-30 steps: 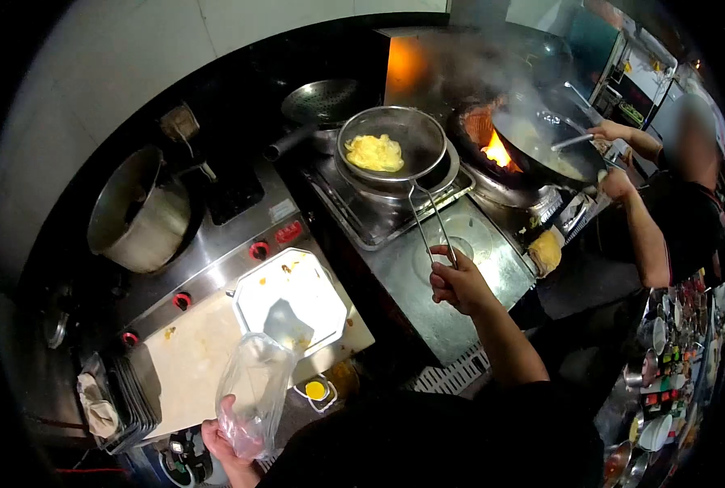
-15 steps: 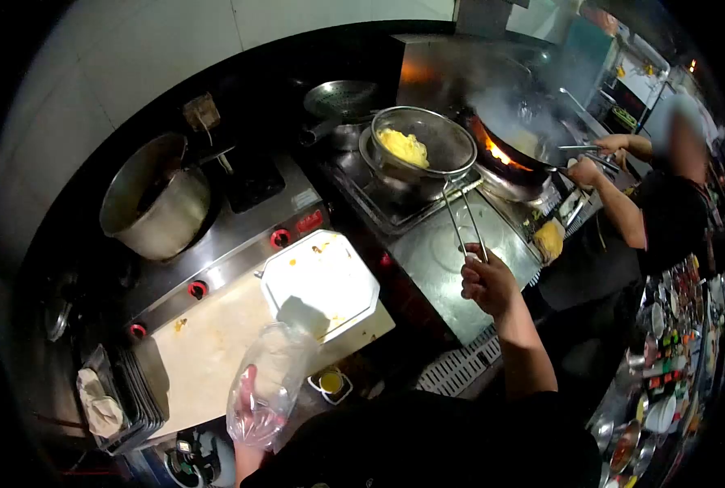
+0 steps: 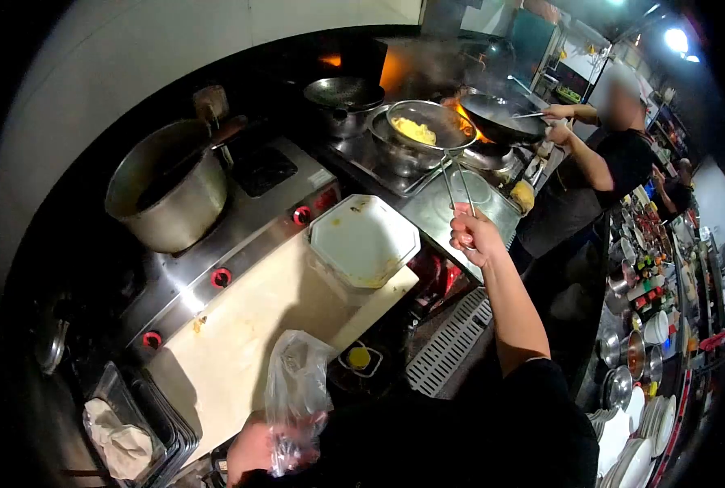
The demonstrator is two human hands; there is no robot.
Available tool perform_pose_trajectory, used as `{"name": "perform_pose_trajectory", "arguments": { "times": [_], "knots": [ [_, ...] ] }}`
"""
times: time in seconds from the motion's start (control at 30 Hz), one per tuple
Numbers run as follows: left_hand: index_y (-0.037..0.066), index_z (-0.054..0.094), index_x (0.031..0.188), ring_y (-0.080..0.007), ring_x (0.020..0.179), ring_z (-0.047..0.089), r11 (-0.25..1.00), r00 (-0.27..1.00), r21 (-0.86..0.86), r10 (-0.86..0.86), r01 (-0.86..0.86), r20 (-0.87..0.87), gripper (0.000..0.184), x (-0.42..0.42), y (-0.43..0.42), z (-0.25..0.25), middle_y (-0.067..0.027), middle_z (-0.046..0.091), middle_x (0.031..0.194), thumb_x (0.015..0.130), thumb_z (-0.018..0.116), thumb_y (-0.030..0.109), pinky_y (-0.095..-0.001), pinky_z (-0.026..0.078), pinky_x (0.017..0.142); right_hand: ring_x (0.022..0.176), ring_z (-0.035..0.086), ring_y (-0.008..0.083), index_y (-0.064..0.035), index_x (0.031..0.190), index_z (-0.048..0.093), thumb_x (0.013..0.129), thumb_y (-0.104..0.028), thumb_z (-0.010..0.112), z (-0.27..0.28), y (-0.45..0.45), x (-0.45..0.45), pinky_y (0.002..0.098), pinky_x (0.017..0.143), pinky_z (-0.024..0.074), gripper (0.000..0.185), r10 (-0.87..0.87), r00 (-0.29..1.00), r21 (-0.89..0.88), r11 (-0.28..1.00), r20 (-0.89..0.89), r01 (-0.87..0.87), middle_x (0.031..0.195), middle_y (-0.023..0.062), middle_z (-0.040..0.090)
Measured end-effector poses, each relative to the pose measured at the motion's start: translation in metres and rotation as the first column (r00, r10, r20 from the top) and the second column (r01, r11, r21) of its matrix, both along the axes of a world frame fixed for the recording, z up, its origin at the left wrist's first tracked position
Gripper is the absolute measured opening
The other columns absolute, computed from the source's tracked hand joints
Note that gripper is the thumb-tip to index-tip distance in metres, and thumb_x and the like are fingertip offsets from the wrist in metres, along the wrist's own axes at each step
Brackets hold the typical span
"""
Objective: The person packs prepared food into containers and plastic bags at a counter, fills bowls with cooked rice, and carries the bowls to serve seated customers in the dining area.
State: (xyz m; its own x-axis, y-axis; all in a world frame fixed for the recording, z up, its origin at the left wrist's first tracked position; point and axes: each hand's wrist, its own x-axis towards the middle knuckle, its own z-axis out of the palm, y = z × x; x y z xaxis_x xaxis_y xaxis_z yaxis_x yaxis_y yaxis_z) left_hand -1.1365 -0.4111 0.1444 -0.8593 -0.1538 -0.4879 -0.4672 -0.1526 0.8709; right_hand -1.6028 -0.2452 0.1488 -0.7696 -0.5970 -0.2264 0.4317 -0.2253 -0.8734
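Observation:
My right hand is closed round the wire handle of a mesh strainer, held out over the metal worktop. Yellow egg-like food lies in its mesh, above a metal pot. Low in the view, my left hand is partly behind or inside a clear plastic bag; its fingers are blurred through the film. An octagonal white container with food scraps on its lid stands on the pale board, beyond the bag.
At the right a co-worker holds a wok over flames. A large pot stands at the left, black trays with a cloth below it. Plates and bowls fill the lower right.
The view has shifted. My left hand and the bag are lower, nearer my body. The strainer is still in my right hand, farther out. The co-worker's wok has moved over the fire.

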Motion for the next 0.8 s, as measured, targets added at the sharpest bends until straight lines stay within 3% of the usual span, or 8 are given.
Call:
{"name": "perform_pose_trajectory", "arguments": {
  "times": [0.07,0.13,0.2,0.3,0.37,0.47,0.53,0.8],
  "knots": [
    [0.006,0.063,0.098,-0.0216,0.098,0.057,0.689,0.826,-0.707,-0.485,0.16,-0.286,0.031,-0.014,0.001,0.027,-0.0085,0.059,0.101,0.069,0.07,0.016,-0.0377,0.044,0.087,0.04,0.032,0.0087,-0.004,0.106,0.041,0.087,-0.005,0.048,0.007,0.011,0.022,0.0253,0.042,0.0314,0.021,-0.013,0.999,-0.065,0.998,-0.05,0.01,0.058,0.0016,0.04],
    [0.011,0.063,0.106,-0.0197,0.099,0.055,0.933,0.984,0.319,-0.137,0.168,-0.118,0.038,-0.01,-0.002,0.005,-0.007,0.06,0.103,0.068,0.069,0.016,-0.0373,0.044,0.087,0.038,0.032,0.0094,-0.0025,0.108,0.042,0.087,-0.006,0.048,0.008,0.032,0.047,0.026,0.04,0.0339,0.023,-0.039,0.988,-0.012,0.999,-0.152,0.038,0.054,0.0016,0.039],
    [0.012,0.063,0.107,-0.0207,0.095,0.058,0.798,0.657,-0.588,-0.515,0.132,-0.551,0.041,-0.026,0.004,0.016,-0.0068,0.059,0.105,0.067,0.069,0.013,-0.0365,0.047,0.082,0.034,0.029,0.008,-0.0029,0.109,0.043,0.088,-0.009,0.047,0.011,0.056,0.076,0.0248,0.036,0.0309,0.022,-0.029,0.97,0.074,0.996,-0.241,0.048,0.045,-0.0009,0.033],
    [0.003,0.06,0.092,-0.0227,0.084,0.063,0.759,0.841,0.65,0.373,-0.034,-0.391,0.02,-0.015,0.013,-0.052,-0.0149,0.063,0.096,0.077,0.064,0.016,-0.0375,0.052,0.072,0.031,0.032,0.0091,-0.0028,0.105,0.042,0.086,-0.007,0.048,0.008,0.11,0.115,0.0267,0.034,0.0362,0.02,0.027,0.981,0.115,0.993,-0.194,-0.004,0.044,0.002,0.037],
    [0.001,0.057,0.091,-0.0198,0.081,0.062,0.952,0.638,0.243,0.306,-0.188,-0.707,0.029,-0.018,0.021,-0.056,-0.0123,0.063,0.097,0.081,0.063,0.028,-0.0375,0.052,0.074,0.031,0.034,0.0097,-0.0032,0.104,0.042,0.085,-0.006,0.049,0.007,0.141,0.142,0.0276,0.034,0.0385,0.021,0.132,0.967,0.179,0.979,-0.216,-0.094,0.044,0.003,0.038],
    [0.002,0.056,0.082,-0.0284,0.091,0.061,0.711,0.552,0.116,0.628,-0.694,-0.549,0.01,-0.039,0.027,0.011,-0.0188,0.062,0.092,0.081,0.06,0.012,-0.0419,0.05,0.081,0.032,0.034,0.0106,-0.0031,0.104,0.041,0.085,-0.002,0.048,0.001,0.178,0.177,0.0278,0.034,0.0344,0.02,0.228,0.964,0.238,0.952,-0.136,-0.191,0.045,0.005,0.04],
    [0.002,0.057,0.089,-0.0281,0.092,0.061,0.664,0.481,-0.116,0.399,-0.739,-0.781,0.013,-0.049,0.028,0.029,-0.0184,0.062,0.096,0.084,0.056,0.014,-0.0402,0.048,0.084,0.038,0.037,0.0106,-0.0027,0.108,0.042,0.085,0.006,0.044,-0.011,0.198,0.19,0.0247,0.035,0.029,0.024,0.346,0.932,0.184,0.928,-0.111,-0.323,0.05,0.0066,0.044],
    [0.002,0.055,0.109,-0.0317,0.091,0.058,0.129,0.953,-0.956,-0.119,-0.265,-0.28,0.033,-0.129,0.04,0.086,-0.0153,0.061,0.096,0.077,0.049,0.001,-0.0396,0.046,0.081,0.068,0.058,0.0128,0.0004,0.115,0.043,0.088,-0.007,0.055,-0.052,0.22,0.21,0.0276,0.057,0.0472,0.031,0.648,0.762,0.227,0.743,-0.01,-0.629,0.073,0.0082,0.059]
  ]
}}
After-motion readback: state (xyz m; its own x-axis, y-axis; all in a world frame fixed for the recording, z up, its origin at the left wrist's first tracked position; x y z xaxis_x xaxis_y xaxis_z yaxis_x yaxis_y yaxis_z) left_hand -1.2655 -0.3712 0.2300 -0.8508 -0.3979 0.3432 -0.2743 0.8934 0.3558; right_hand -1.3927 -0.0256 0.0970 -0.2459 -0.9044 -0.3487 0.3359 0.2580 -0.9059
